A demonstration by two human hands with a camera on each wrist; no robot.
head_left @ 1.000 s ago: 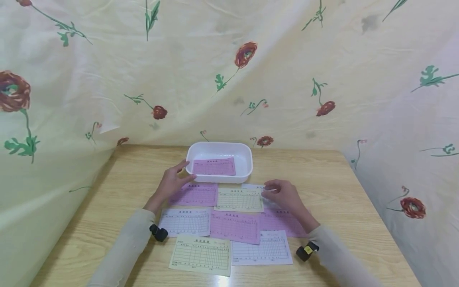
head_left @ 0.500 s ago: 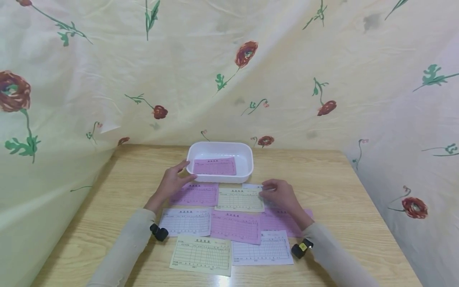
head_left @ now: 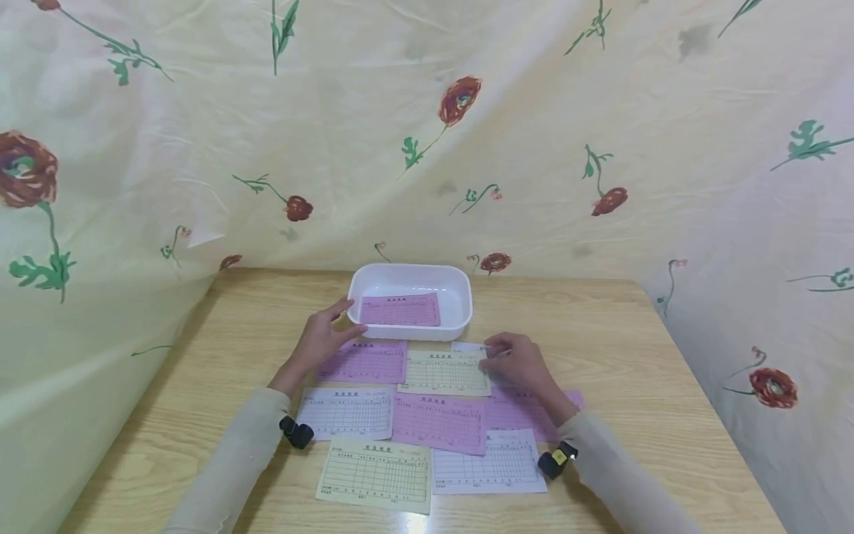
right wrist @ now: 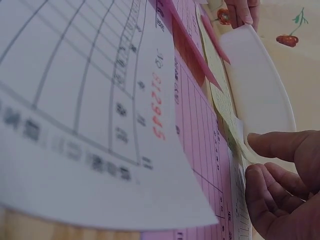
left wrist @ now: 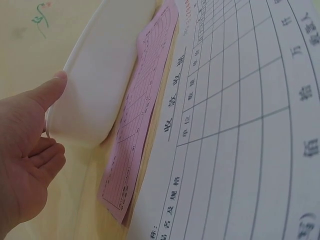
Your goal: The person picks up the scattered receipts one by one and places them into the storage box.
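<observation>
Early stage, as I am judging it from my remote post: one pink slip (head_left: pixel 400 310) is lying in the white tray (head_left: pixel 410 334), and I cannot tell whether others are hiding beneath it. Eight slips are remaining outside on the table (head_left: pixel 574 311). The upper pink slip (head_left: pixel 367 363) is lying just in front of the tray, with the upper yellow slip (head_left: pixel 442 374) beside it, partly covering the rear white slip (head_left: pixel 469 346). Nearer me, the left white slip (head_left: pixel 343 413), middle pink slip (head_left: pixel 439 423) and right pink slip (head_left: pixel 534 414) are forming a row; the lower yellow slip (head_left: pixel 373 475) and lower white slip (head_left: pixel 489 469) are lying nearest.

The left hand (head_left: pixel 319 345) is gripping the tray's left end, thumb against the outer wall, fingers curling at the edge. The right hand (head_left: pixel 523 363) is pinching the upper yellow slip's right edge, thumb and forefinger nearly meeting; how firmly, I cannot tell.

Materials: the slips are looking thin and flexible, each a ruled rectangle with printed headings; the upper pink slip is buckling along its tray side. The tray is showing smooth, plastic-looking walls and rounded corners. The table is displaying pale wood grain; behind it, a flower-patterned cloth (head_left: pixel 373 148) is hanging in soft creases.
</observation>
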